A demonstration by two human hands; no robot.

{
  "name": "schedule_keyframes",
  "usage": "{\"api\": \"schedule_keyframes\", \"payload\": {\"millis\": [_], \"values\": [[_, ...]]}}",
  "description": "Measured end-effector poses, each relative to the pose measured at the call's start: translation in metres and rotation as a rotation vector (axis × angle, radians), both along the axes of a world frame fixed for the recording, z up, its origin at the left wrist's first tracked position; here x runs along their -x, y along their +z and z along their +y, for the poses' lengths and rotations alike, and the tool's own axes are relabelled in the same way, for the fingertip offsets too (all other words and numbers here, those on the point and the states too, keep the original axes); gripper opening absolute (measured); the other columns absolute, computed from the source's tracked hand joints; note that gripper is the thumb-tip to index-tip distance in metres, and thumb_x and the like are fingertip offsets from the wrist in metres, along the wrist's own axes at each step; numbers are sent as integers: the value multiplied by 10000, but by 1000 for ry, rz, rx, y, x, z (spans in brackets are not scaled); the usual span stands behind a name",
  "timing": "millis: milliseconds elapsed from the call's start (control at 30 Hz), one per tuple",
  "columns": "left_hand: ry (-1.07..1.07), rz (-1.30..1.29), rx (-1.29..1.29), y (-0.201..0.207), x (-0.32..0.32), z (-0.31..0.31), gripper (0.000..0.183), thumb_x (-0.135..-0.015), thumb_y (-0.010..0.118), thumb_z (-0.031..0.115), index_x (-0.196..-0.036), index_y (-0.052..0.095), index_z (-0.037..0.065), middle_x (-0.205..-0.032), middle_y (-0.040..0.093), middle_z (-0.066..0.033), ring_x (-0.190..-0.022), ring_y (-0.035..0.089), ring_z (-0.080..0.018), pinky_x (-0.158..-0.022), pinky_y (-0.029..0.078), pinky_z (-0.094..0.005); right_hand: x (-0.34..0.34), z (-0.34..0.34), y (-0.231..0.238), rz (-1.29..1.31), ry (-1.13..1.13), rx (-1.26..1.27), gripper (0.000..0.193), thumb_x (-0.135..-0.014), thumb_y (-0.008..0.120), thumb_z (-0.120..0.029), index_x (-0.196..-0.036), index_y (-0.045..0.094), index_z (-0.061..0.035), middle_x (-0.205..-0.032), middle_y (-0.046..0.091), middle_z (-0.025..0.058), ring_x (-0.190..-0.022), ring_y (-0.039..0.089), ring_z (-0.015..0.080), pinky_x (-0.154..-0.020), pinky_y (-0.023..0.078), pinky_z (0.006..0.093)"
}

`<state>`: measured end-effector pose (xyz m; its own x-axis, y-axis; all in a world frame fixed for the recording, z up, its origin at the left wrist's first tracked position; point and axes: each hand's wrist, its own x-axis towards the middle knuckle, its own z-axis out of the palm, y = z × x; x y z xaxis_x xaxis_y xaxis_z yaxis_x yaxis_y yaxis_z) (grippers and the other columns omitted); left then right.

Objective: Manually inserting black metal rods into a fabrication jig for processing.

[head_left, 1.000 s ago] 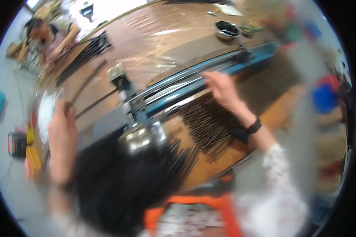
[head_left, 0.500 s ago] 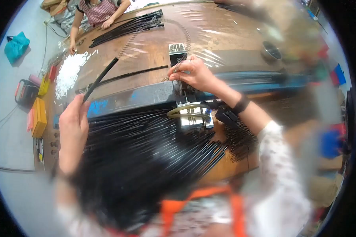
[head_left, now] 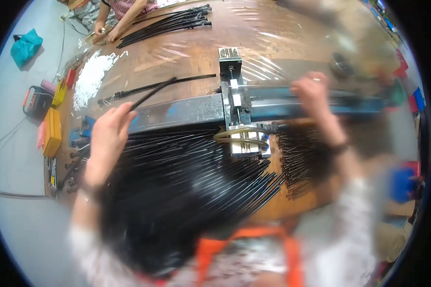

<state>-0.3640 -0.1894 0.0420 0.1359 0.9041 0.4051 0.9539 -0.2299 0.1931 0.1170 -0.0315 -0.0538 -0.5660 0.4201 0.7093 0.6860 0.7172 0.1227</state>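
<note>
My left hand (head_left: pixel 109 136) is closed round a slim black tube (head_left: pixel 154 91), whose free end slants up and to the right over the metal rail (head_left: pixel 187 109). My right hand (head_left: pixel 313 98) is raised past the rail on the right, blurred, its fingers curled; whether anything is in them cannot be made out. Between the hands stands a small metal press (head_left: pixel 237 103) with a yellowish hose (head_left: pixel 242 130) looped over its near block. Many black tubes (head_left: pixel 201 177) lie in a heap on the near side, and a bunch of dark coil springs (head_left: pixel 297 162) lies right of the press.
A white pile of short pieces (head_left: pixel 93 79) lies far left, beside yellow boxes (head_left: pixel 52 131) at the table's edge. Bundled black rods (head_left: pixel 170 26) lie near a co-worker's hands (head_left: pixel 107 32). A single black rod (head_left: pixel 191 79) rests behind the rail. A bowl (head_left: pixel 341 64) stands far right.
My right hand has left the press and moved right; the long coil spring it held is no longer visible. The black tube in my left hand has tipped lower toward the right.
</note>
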Motion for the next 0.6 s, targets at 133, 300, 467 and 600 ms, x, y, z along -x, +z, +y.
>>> {"api": "schedule_keyframes", "payload": {"millis": [133,300,467,600], "values": [[-216,95,28,-37,-66,50,197,-912,638,261,-1068,683,150,-796,609,-131,-769,641,-360,-657,508,-465,-88,-19,15,-41,-264,169,66,-829,666,-36,-864,681,-90,-795,672,74,-913,596,270,-911,385,416],[-315,-77,252,-61,-123,96,171,-923,580,232,-992,641,88,-905,686,-163,-859,659,-379,-733,525,-484,-129,-4,-4,-148,-318,250,39,-835,630,-34,-870,634,-19,-813,613,132,-838,565,323,-824,419,433],[-244,-150,366,-52,-131,92,285,-964,555,295,-922,611,19,-877,647,-208,-873,621,-423,-750,493,-511,-135,0,-25,76,-170,202,74,-897,614,-80,-909,606,-7,-844,580,136,-873,553,319,-810,423,408],[-292,-102,310,-56,-129,97,261,-946,591,281,-923,616,22,-875,638,-203,-868,613,-422,-750,487,-498,-130,0,-26,115,-216,253,87,-927,604,-98,-939,611,-12,-883,583,141,-892,560,325,-820,423,405]]}}
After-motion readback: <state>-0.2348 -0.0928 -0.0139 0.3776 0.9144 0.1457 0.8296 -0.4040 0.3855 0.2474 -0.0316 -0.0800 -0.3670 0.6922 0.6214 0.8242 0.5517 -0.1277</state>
